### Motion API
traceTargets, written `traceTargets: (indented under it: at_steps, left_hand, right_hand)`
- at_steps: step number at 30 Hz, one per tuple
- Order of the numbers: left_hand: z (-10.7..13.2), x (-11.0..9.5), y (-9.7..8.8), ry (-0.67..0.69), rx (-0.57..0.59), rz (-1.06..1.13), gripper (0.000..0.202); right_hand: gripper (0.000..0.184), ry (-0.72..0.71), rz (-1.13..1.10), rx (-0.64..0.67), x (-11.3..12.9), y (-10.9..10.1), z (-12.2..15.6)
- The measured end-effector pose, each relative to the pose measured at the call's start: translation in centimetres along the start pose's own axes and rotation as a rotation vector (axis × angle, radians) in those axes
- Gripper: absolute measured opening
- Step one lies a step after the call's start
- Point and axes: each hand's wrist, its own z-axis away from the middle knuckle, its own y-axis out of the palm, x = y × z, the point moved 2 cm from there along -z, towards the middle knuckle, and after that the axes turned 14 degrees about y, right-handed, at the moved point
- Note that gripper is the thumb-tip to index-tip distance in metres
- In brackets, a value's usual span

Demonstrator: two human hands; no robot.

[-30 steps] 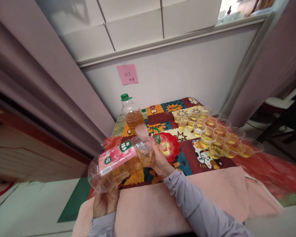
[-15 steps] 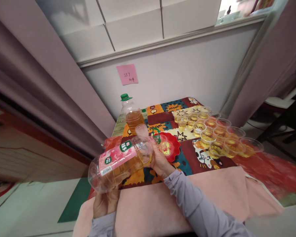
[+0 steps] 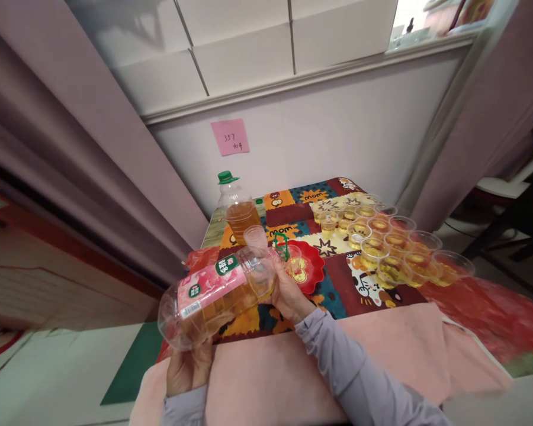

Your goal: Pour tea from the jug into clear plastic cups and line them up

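A large clear juice bottle [image 3: 213, 293] with a pink label lies tilted in the air, its neck end to the right and its base to the lower left. My left hand [image 3: 189, 364] grips it from below near the base. Around the neck end, my right hand [image 3: 288, 293] is closed; the mouth is hidden. Amber liquid lies along the lower side. A green plastic handle [image 3: 282, 245] shows beyond the neck. Just past my right hand is a red scalloped plate [image 3: 317, 269], with a clear plastic cup [image 3: 294, 257] over it. Behind the bottle stand clear cups [image 3: 255, 235].
A second bottle [image 3: 242, 219] with a green cap and amber liquid stands at the back left. Several clear cups of yellow liquid [image 3: 375, 248] crowd the table's right side. Red plastic film [image 3: 493, 307] hangs at the right edge. A pink cloth [image 3: 266, 373] covers the front.
Both hands and the tilted bottle stay almost in place. The view has shifted very slightly.
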Motion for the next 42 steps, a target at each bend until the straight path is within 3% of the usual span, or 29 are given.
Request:
traceTargets:
  at_steps: [6,11,16,23,34,38,42]
  left_hand:
    - [0.3,0.1,0.4,-0.003,-0.073,-0.02,0.09]
    - [0.2,0.0,0.2,0.021,-0.036,-0.012,0.086]
    - [0.0,-0.3,0.5,-0.056,-0.031,-0.061,0.081]
    - [0.5,0.5,2.1,0.067,-0.227,-0.311,0.078]
    - [0.4,0.1,2.1,0.003,-0.125,-0.21,0.076]
    - [0.6,0.6,3.3,0.006,-0.147,-0.182,0.064]
    - [0.7,1.0,4.8,0.012,-0.155,-0.176,0.065]
  right_hand:
    - [0.069,-0.007,-0.005,0.006,0.1,0.1,0.1]
    - [0.073,-0.006,0.008,0.004,0.2,0.4,0.3]
    - [0.071,0.008,0.009,0.0,0.2,0.4,0.3]
    - [0.073,0.021,0.002,-0.017,0.2,0.2,0.2]
    - [0.072,0.01,0.004,-0.027,0.3,0.3,0.4]
    - [0.074,0.001,0.01,-0.026,0.3,0.4,0.4]
    - [0.074,0.003,0.012,-0.032,0.3,0.4,0.4]
